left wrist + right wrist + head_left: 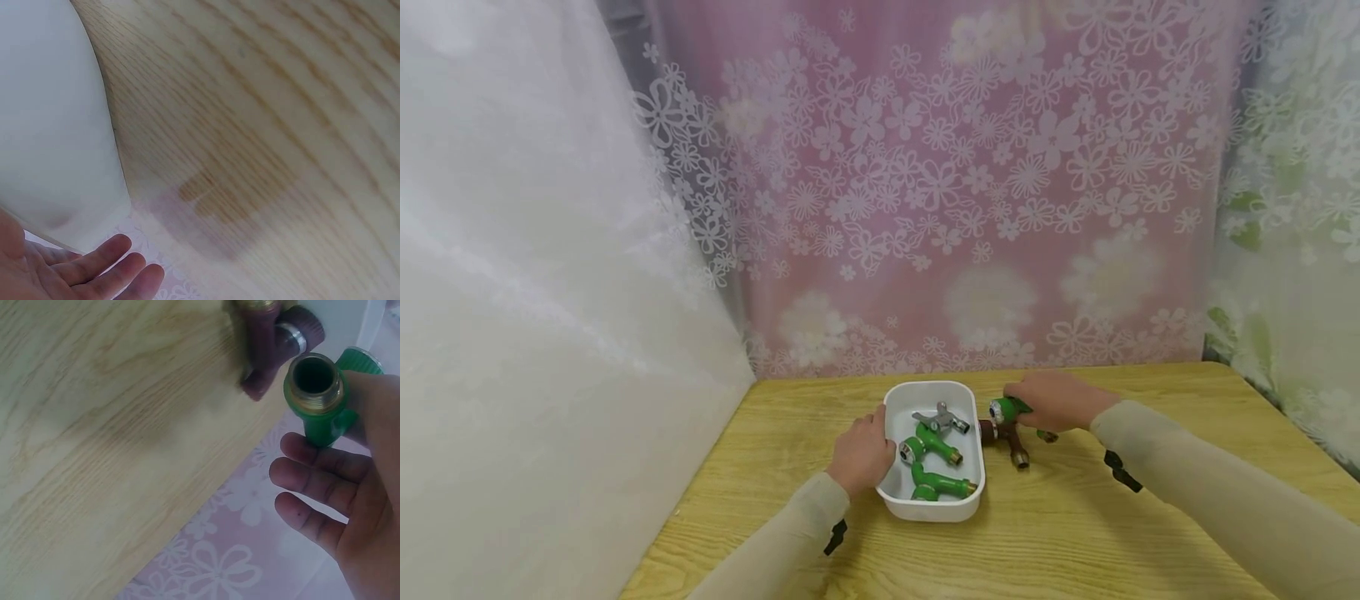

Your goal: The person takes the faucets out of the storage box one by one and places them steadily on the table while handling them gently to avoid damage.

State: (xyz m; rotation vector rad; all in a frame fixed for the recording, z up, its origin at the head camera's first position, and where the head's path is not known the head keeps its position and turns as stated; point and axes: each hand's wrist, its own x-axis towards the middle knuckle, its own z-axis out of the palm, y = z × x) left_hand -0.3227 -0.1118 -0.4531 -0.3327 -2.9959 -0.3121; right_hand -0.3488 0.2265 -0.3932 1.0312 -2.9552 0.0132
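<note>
A white tray [928, 510] holds a silver tap [945, 418] and two green taps [936, 444]. My left hand [859, 454] grips the tray's left rim; in the left wrist view that hand [94, 272] has its fingers along the outside of the tray wall [56, 112]. To the right of the tray, my right hand [1060, 398] holds another green tap [1009, 408] above a dark red tap [1015, 444]. The right wrist view shows the held tap's threaded brass end [315, 400], the right hand [369, 494] around its body, and the dark red tap [261, 344] close by.
The tray and the dark red tap stand on a wood-grain table [797, 542]. A pink flowered curtain [970, 183] hangs behind its back edge, a whitish sheet [535, 317] at the left, and another flowered curtain [1292, 217] at the right.
</note>
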